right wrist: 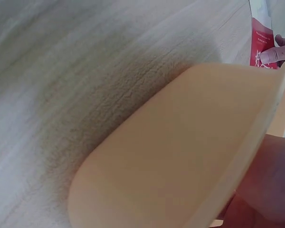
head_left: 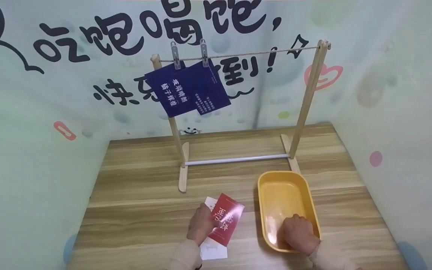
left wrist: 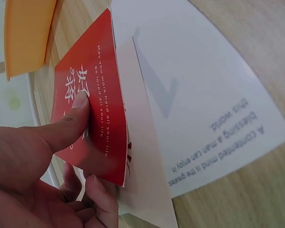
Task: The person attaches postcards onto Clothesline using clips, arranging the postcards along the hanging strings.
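Card in hand: red card (head_left: 233, 215), held low over the wooden tabletop (head_left: 133, 210), left of the yellow tray (head_left: 281, 195) and in front of the wooden rack (head_left: 306, 105).
Left hand (head_left: 202, 225): clamped on the red card, thumb pressed to its printed face, fingers curled beneath.
Handling: light by the look of it and fairly stiff, though likely to crease if squeezed; the glossy face may slide under a fingertip, so a pinch at an edge, thumb above and fingers below, seems the sounder hold.
Look: rectangular, with bold white characters, small lines reading "May you work hard all your life" and "Be loved all your life," and a patch of glare.
White cards (head_left: 214, 252): beneath the red one, jutting past its edges; gray English print shows in the left wrist view.
Right hand (head_left: 299, 232): down inside the tray's near end; its fingers are hidden, so whether they grip anything cannot be told.
Rope (head_left: 261, 54): strung across the rack, where two dark blue cards (head_left: 212, 84) hang overlapping from gray clips (head_left: 204, 54).
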A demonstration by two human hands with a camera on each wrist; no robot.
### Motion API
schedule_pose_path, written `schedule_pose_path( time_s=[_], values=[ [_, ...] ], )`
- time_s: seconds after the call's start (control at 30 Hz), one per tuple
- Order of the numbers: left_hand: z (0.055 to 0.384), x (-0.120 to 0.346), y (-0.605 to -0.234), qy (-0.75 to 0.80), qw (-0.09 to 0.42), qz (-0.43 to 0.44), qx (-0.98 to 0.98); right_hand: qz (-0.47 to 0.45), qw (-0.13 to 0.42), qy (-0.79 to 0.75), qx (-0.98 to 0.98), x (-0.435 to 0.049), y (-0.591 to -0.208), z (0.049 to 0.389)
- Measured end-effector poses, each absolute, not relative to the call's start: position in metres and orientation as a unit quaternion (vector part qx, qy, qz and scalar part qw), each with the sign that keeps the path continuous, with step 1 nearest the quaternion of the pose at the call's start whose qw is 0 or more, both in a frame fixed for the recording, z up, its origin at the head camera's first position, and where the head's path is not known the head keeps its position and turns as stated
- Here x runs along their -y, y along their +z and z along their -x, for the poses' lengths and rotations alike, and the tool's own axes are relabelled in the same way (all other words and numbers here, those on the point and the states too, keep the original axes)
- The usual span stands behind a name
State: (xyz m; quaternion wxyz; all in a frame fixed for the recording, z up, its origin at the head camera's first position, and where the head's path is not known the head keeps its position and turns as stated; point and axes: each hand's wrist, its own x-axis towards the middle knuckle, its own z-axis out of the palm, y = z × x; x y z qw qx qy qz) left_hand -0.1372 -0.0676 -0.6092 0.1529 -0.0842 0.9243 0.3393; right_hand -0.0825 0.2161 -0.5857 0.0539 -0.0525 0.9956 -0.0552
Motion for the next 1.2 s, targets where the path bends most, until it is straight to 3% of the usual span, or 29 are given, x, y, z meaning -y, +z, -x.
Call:
schedule_pose_path(
  time_s=[0.33, 0.73, 0.97, 1.2],
  values=[
    [0.135, 0.072, -0.613, 0.370, 0.167, 0.092, -0.909, 0.049, 0.113, -0.198, -0.972, -0.212, -0.588, 0.081],
    [0.133, 0.076, -0.611, 0.360, 0.163, 0.031, -0.918, 0.090, -0.004, -0.201, -0.975, -0.208, -0.594, 0.080],
    [0.133, 0.079, -0.614, 0.397, 0.171, 0.050, -0.901, 0.075, 0.069, -0.298, -0.949, -0.208, -0.595, 0.085],
    [0.133, 0.081, -0.616, 0.419, 0.161, 0.056, -0.892, 0.081, 0.096, -0.319, -0.939, -0.211, -0.594, 0.087]
  ],
)
